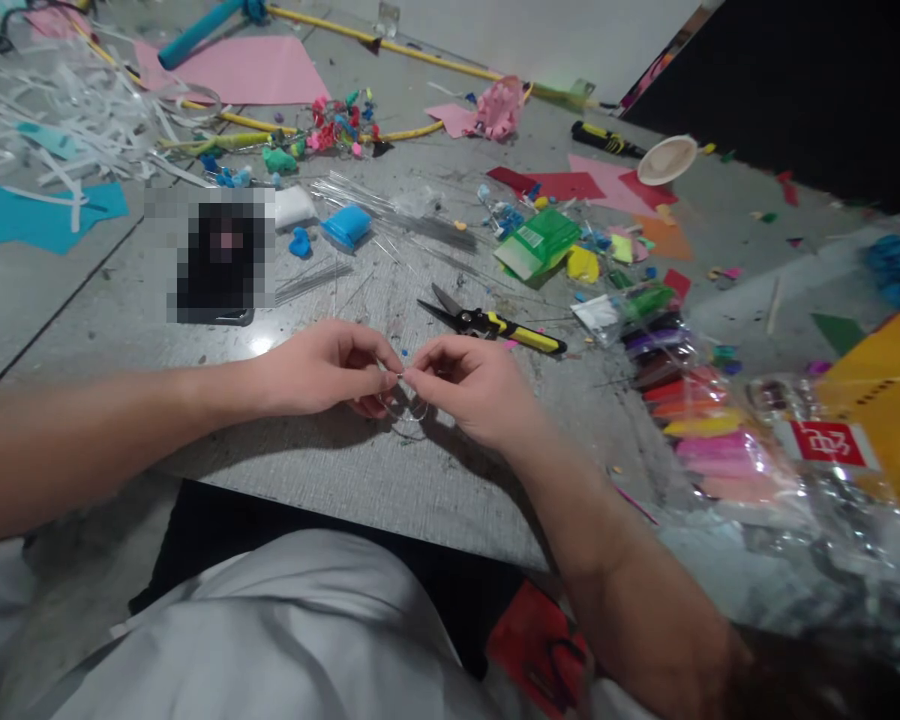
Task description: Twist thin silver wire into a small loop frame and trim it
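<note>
My left hand [330, 368] and my right hand [469, 385] meet just above the grey table [390, 480] near its front edge. Both pinch a thin, bent silver wire [403, 400] between thumb and fingers, and a small loop of it hangs below the fingertips. Fingertips of the two hands nearly touch. Black-and-yellow cutters [495, 325] lie on the table just behind my right hand.
A pack of coloured clay sticks in clear wrap [690, 410] lies to the right. A bundle of straight wires [390, 215], a blue clay lump [347, 225], a green packet [538, 243], paper scraps, a blurred dark object [221, 255] and shredded white paper [60, 110] lie farther back.
</note>
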`<move>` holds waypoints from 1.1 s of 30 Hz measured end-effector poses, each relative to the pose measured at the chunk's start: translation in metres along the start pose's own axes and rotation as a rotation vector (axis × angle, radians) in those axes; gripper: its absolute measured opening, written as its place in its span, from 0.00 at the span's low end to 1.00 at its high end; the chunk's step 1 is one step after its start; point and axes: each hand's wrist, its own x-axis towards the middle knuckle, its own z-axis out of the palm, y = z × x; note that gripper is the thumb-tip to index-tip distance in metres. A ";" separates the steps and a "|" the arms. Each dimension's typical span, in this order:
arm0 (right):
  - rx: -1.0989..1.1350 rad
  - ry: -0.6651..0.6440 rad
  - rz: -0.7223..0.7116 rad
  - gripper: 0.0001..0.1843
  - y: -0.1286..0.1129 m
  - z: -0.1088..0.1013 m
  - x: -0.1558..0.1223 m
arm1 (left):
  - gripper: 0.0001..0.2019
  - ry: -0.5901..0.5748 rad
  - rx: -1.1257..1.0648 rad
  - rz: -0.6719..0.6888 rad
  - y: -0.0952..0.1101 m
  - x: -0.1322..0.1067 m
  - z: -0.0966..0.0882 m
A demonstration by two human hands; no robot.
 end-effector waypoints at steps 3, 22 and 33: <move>0.014 -0.025 -0.005 0.10 0.000 0.001 -0.002 | 0.04 0.008 0.069 0.031 0.000 -0.001 0.001; 0.115 -0.034 -0.042 0.12 -0.002 -0.005 -0.001 | 0.07 0.038 0.223 0.152 -0.004 -0.004 0.004; 0.040 -0.021 -0.059 0.09 0.000 -0.005 -0.003 | 0.07 -0.006 0.143 0.073 -0.011 -0.003 0.006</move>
